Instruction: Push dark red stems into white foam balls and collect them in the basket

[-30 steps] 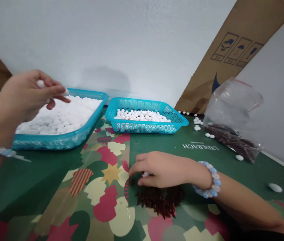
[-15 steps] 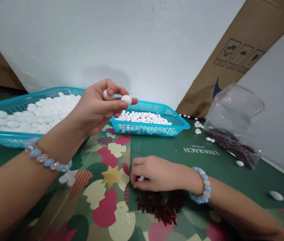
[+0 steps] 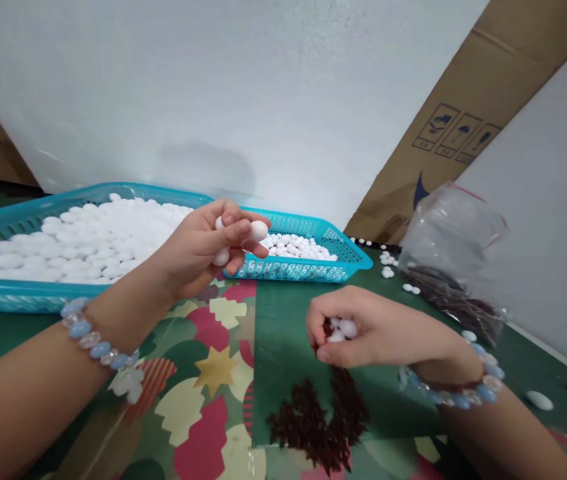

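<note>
My left hand (image 3: 188, 257) is raised in front of the baskets, its fingers closed on small white egg-shaped balls (image 3: 259, 231). One ball is pinched at the fingertips, and others are tucked between the fingers and palm. Lower on the right, my right hand (image 3: 388, 327) curls around several white balls (image 3: 347, 328). A dark red-brown piece (image 3: 328, 327) shows at its fingers. Just below that hand, a pile of dark red-brown spiky bits (image 3: 308, 420) lies on the green surface. Fingers partly hide what each hand holds.
A large blue basket (image 3: 38, 288) of white balls stands at the left. Behind my left hand is a smaller blue basket (image 3: 303, 272) of white balls. A clear plastic bag (image 3: 456, 220) with dark contents sits at the right, near loose balls (image 3: 539, 400). Cardboard (image 3: 443, 100) leans behind.
My right hand has lifted off the dark pile and moved right and up, showing the balls in it. My left hand has come slightly lower, still holding its balls. The view has shifted slightly.
</note>
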Tool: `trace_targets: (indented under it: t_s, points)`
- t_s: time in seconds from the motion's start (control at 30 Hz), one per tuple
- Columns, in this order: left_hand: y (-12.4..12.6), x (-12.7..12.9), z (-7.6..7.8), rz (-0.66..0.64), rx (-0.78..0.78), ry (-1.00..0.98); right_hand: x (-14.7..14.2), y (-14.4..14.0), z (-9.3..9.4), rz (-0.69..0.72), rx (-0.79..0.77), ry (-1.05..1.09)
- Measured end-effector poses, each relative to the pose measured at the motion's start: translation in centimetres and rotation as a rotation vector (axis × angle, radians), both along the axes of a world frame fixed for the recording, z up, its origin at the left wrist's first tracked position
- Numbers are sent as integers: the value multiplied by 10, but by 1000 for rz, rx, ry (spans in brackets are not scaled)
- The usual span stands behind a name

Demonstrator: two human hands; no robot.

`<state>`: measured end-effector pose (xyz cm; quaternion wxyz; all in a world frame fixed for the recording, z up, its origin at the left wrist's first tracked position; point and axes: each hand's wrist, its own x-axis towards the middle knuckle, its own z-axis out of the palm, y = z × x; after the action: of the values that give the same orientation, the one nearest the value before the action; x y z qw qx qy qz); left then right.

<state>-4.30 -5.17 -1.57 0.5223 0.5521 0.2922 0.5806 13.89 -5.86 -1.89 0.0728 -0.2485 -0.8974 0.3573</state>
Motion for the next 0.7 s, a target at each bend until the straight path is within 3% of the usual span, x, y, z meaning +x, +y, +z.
trace_targets:
  t_s: [0.13, 0.33, 0.5, 0.7]
  points:
    - [-2, 5, -1, -13, -27, 44, 1, 8, 0, 22, -62, 60]
    - [-5, 12, -2, -30, -45, 83, -1, 10, -4, 61, -290, 261]
    - [-6, 15, -6, -60, -88, 85, -3, 8, -5, 148, -224, 337]
    - [-6, 16, -8, -73, -112, 99, -1, 9, -6, 107, -214, 350]
